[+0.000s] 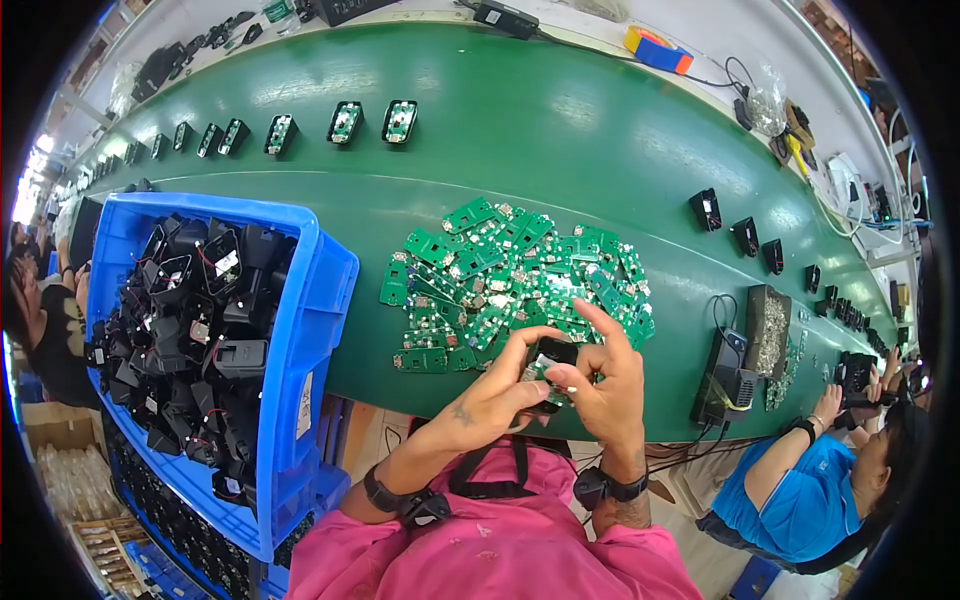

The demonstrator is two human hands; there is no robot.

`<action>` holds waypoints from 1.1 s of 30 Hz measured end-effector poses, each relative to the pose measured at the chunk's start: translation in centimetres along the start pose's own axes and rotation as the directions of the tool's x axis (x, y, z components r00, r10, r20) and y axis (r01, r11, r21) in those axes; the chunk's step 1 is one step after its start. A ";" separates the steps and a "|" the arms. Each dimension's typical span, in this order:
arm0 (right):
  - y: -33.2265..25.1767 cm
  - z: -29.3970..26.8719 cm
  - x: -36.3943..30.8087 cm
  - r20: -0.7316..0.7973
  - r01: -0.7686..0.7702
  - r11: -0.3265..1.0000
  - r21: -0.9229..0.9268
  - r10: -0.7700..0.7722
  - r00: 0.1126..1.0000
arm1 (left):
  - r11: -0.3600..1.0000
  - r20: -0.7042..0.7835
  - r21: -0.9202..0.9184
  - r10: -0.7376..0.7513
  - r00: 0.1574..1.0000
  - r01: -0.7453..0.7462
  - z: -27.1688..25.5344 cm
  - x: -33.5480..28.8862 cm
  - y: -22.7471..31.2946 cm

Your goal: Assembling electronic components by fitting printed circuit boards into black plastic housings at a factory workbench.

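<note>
Close in front of my body, my left hand (487, 396) is wrapped round a small black plastic housing (556, 350). A green circuit board (538, 368) shows at the housing's opening, partly covered by my fingers. My right hand (612, 388) presses its thumb on the board's edge, with the index finger raised and the other fingers curled by the housing. Just beyond my hands, a loose heap of green circuit boards (480, 262) lies on the green table (370, 225).
A blue crate (335, 275) full of black housings (180, 340) stands at the left. Several housings with boards (399, 121) line the table's far side; more black housings (745, 236) stand at the right. A black power device (722, 375) sits near a co-worker in blue (800, 490).
</note>
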State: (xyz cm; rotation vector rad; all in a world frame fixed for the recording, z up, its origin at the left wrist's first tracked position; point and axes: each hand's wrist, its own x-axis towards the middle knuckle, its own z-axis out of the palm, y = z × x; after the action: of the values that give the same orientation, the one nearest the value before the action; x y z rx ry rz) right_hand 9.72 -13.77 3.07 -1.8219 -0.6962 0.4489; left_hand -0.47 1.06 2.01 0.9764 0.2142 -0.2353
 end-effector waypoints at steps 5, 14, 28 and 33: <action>1.1 0.9 -0.7 -0.242 0.109 0.993 -0.038 -0.115 0.963 | 0.997 -0.188 0.067 0.060 0.980 -0.048 0.4 -0.2 -0.1; -2.0 0.6 -2.1 0.136 -0.335 0.792 0.510 0.311 0.941 | 0.787 -0.156 0.558 0.411 0.898 -0.263 0.5 0.2 -1.7; -1.4 1.4 -3.0 0.180 -0.334 0.574 0.747 0.309 0.934 | 0.890 -0.213 0.413 0.302 0.929 -0.195 0.9 -0.1 -2.1; -2.0 2.5 -3.4 -0.019 -0.243 0.674 0.697 0.356 0.934 | 0.793 -0.220 0.563 0.414 0.883 -0.231 1.4 -0.1 -2.2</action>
State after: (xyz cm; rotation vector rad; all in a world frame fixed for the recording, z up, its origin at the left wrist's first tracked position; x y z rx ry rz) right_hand 5.11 -13.73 3.99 -1.2215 -0.0653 0.6731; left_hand -1.10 -1.34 1.04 1.5847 0.2928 0.2166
